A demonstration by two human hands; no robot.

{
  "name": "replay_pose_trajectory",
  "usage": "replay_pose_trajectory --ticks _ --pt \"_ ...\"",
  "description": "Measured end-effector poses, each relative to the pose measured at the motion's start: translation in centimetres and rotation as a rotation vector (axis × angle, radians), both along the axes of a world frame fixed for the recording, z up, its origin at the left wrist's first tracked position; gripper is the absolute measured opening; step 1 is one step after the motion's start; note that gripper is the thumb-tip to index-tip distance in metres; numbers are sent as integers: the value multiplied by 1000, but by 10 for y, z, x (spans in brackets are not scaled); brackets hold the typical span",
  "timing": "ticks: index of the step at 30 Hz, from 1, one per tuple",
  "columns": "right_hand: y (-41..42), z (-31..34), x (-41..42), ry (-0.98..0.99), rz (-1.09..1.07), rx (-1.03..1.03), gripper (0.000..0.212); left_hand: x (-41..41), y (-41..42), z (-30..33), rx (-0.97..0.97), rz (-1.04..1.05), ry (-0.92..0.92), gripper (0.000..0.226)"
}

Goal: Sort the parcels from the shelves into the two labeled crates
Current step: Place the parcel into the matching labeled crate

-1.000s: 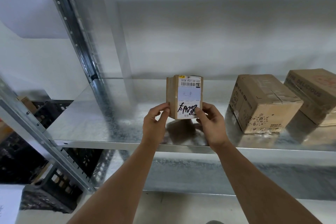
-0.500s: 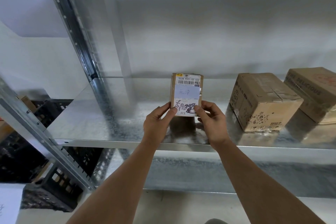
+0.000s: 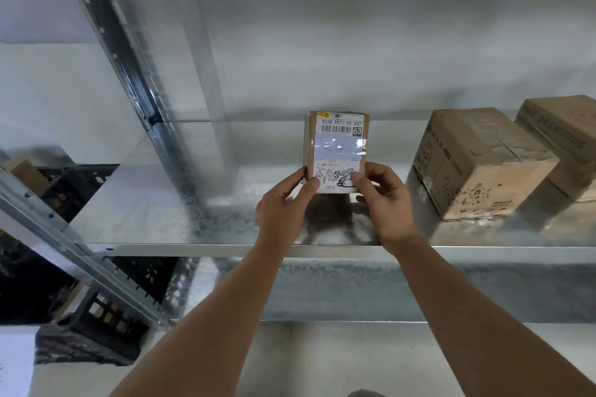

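Observation:
A small brown parcel (image 3: 337, 145) with a white shipping label and black handwriting is held upright above the metal shelf (image 3: 180, 219), its label facing me. My left hand (image 3: 283, 203) pinches its lower left corner and my right hand (image 3: 383, 203) pinches its lower right corner. Two bigger cardboard parcels stand on the shelf to the right: a taped box (image 3: 477, 164) and, behind it at the frame edge, a box printed "DELICIOUS" (image 3: 561, 135).
A black plastic crate (image 3: 96, 309) sits low at the left behind the slanted metal upright (image 3: 64, 251); another dark crate (image 3: 74, 184) lies farther back left. A vertical shelf post (image 3: 129, 51) rises at left. The wall closes the shelf's back.
The parcel has been turned so its labelled face points squarely at me, and both hands have shifted slightly with it. The view has tilted a little.

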State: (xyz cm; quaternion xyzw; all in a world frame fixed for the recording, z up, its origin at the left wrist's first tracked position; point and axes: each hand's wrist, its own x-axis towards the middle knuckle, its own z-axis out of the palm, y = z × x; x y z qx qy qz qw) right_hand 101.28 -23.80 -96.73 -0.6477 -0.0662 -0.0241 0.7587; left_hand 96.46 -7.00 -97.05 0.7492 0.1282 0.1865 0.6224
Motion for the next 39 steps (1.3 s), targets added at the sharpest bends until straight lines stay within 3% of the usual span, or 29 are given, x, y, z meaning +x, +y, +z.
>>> replay_pose_trajectory --ticks 4,9,13,25,32,35,39 --pt "5 6 -1 41 -37 -45 14 0 4 8 -52 -25 91 43" --pt "11 50 -21 176 -77 -112 10 -23 2 60 -278 -51 231 29" --pt "4 88 -63 284 -79 -258 18 -66 -1 103 -261 -79 345 28" --pt "-22 291 -225 388 -20 -270 12 -225 -30 312 -328 -47 462 35" --pt "-2 417 -304 288 -62 -260 12 -299 -5 442 -264 -106 346 35" --pt "17 468 -345 221 -46 -313 14 -342 18 493 -270 -114 282 45" --pt "54 535 -400 118 -46 -380 35 -399 52 559 -255 -161 206 47"
